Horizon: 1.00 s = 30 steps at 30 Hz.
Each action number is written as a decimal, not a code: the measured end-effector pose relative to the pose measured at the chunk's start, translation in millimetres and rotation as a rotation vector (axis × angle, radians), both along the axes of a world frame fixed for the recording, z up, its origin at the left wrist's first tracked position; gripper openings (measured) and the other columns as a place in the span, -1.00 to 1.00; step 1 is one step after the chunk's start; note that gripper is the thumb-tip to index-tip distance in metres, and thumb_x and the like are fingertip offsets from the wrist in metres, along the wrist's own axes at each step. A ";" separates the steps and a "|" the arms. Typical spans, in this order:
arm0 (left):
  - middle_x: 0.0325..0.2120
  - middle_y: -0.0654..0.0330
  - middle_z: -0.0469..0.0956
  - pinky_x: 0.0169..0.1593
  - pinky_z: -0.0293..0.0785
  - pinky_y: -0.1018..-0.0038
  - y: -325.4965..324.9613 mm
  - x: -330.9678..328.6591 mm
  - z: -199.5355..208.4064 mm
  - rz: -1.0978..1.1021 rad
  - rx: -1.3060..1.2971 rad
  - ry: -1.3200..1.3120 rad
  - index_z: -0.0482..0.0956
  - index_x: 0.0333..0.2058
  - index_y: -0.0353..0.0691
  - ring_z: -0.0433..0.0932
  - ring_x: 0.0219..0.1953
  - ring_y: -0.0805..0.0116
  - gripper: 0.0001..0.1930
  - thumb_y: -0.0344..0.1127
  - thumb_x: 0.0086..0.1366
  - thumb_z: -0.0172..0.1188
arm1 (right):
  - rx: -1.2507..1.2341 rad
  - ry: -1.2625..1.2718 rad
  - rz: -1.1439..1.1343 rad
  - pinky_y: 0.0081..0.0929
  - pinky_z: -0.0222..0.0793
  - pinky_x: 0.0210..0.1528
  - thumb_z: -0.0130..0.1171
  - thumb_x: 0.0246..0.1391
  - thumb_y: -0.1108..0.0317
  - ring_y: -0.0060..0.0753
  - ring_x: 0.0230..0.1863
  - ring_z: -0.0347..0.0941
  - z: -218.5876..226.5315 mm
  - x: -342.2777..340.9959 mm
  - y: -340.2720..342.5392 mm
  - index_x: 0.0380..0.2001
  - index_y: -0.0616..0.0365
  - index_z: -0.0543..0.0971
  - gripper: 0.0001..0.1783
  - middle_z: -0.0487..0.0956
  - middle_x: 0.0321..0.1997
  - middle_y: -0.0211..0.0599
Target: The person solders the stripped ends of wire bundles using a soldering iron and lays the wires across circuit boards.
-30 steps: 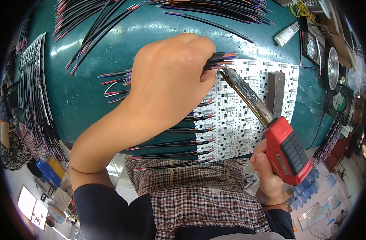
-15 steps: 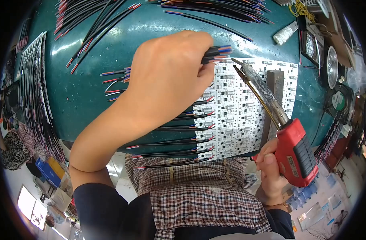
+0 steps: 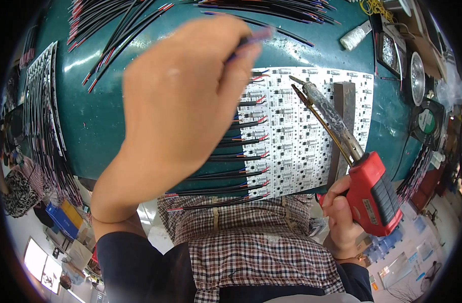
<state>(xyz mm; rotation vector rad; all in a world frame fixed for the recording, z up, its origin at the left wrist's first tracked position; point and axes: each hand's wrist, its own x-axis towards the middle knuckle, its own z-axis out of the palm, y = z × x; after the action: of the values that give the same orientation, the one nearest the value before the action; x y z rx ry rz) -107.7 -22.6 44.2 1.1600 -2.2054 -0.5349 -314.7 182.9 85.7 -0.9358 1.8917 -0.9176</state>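
My left hand (image 3: 183, 96) is raised over the left part of the table, closed on black cables (image 3: 245, 43) with coloured wire ends; motion smears them, so I cannot tell how many. Below my right hand's side of the bench lies a white circuit board panel (image 3: 287, 151). Along its left edge, several black cables (image 3: 226, 157) meet the board with red-tipped ends. My right hand (image 3: 342, 214) grips a red soldering gun (image 3: 374, 194). The gun's metal barrel slants up and left, its tip above the panel's upper part.
A dark metal bar (image 3: 344, 116) rests on the panel's right side. Bundles of black cables (image 3: 97, 22) lie at the far left, others (image 3: 276, 10) at the far middle. A white roll (image 3: 355, 36), a tray (image 3: 390, 55) and a small fan (image 3: 426, 121) stand at the right.
My left hand has moved left and away from the panel with the cables, uncovering more of the panel's upper left edge. My right hand and the soldering gun stay nearly still.
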 end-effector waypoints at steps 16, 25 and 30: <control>-0.59 0.16 0.56 -0.49 0.40 0.38 23.4 -11.4 -23.1 -0.058 0.145 -0.110 0.55 -0.42 -0.25 0.56 -0.58 0.20 -0.82 -0.34 0.12 0.38 | 0.106 -0.034 0.059 -0.67 0.19 -0.55 0.31 0.15 0.15 -0.65 -0.59 0.31 -4.3 1.4 6.5 -0.12 0.30 0.49 -0.57 0.46 -0.53 -0.38; -0.67 0.24 0.48 -0.52 0.36 0.42 26.4 -12.5 -24.3 -0.060 0.097 -0.120 0.54 -0.46 -0.21 0.49 -0.65 0.33 -0.86 -0.39 0.10 0.36 | 0.197 0.055 0.211 -0.41 0.50 -0.30 0.37 -0.03 0.46 -0.34 -0.41 0.62 -3.7 -6.6 7.1 -0.22 0.15 0.67 -0.76 0.66 -0.41 -0.33; -0.69 0.27 0.45 -0.53 0.34 0.42 27.2 -13.8 -24.7 -0.059 0.091 -0.119 0.53 -0.48 -0.20 0.46 -0.66 0.34 -0.86 -0.40 0.08 0.35 | 0.151 0.008 0.116 -0.67 0.16 -0.60 0.31 0.14 0.12 -0.67 -0.64 0.29 -3.4 -0.7 8.6 -0.33 0.25 0.52 -0.64 0.48 -0.55 -0.37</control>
<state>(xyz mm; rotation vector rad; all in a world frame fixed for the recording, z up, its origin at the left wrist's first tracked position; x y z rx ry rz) -121.6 4.5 19.5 1.2042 -2.3446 -0.6107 -315.4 191.5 82.4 -0.9478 1.8641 -0.6929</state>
